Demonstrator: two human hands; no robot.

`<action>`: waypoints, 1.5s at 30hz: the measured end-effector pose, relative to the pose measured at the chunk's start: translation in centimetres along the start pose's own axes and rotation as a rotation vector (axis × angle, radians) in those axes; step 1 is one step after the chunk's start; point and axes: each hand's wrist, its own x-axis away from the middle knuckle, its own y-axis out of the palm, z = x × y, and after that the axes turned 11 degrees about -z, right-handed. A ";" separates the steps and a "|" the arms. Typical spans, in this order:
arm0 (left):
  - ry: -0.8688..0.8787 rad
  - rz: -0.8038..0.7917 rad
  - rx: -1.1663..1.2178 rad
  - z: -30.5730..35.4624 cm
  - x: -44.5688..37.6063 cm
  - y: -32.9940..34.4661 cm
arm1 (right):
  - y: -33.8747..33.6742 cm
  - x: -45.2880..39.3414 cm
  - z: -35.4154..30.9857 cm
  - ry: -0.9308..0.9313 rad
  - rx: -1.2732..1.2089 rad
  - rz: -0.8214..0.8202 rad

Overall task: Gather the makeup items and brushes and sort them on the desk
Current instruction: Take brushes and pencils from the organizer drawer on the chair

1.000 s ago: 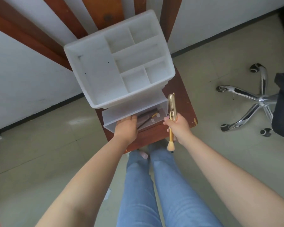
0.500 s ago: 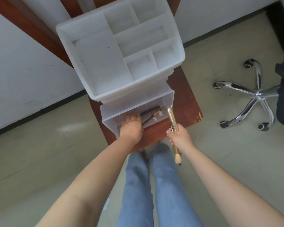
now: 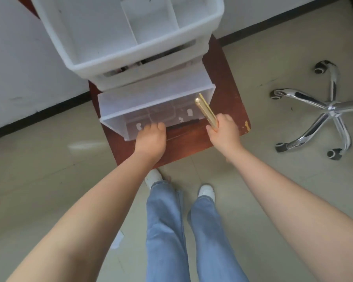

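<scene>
Nearest the camera, two legs in blue jeans (image 3: 167,231) and white shoes (image 3: 206,191) stand on the pale tiled floor (image 3: 39,180), just short of the front edge of the small reddish-brown desk (image 3: 228,102); a scrap of white paper (image 3: 117,240) lies on the floor beside the left leg. Over that edge, the left hand (image 3: 150,137) rests on the front wall of the clear drawer (image 3: 114,110), its fingers curled over the rim and gripping it; the right hand (image 3: 222,130) closes round a gold-handled makeup brush (image 3: 205,111), the handle slanting up over the drawer's right corner. The drawer stands pulled well out of the white plastic organizer (image 3: 130,64); a dark slim item (image 3: 183,125) lies along its front, blurred through the wall. A bare strip of desk lies right of the drawer, up to a chipped corner. Farther right, a chrome chair base (image 3: 322,110) with castors stands well apart; beyond the organizer, a white wall (image 3: 18,58) with dark skirting.
</scene>
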 end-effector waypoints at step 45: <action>-0.195 0.433 0.524 -0.6 14.9 -6.9 | -10.5 7.3 -5.6 -0.011 -0.396 0.207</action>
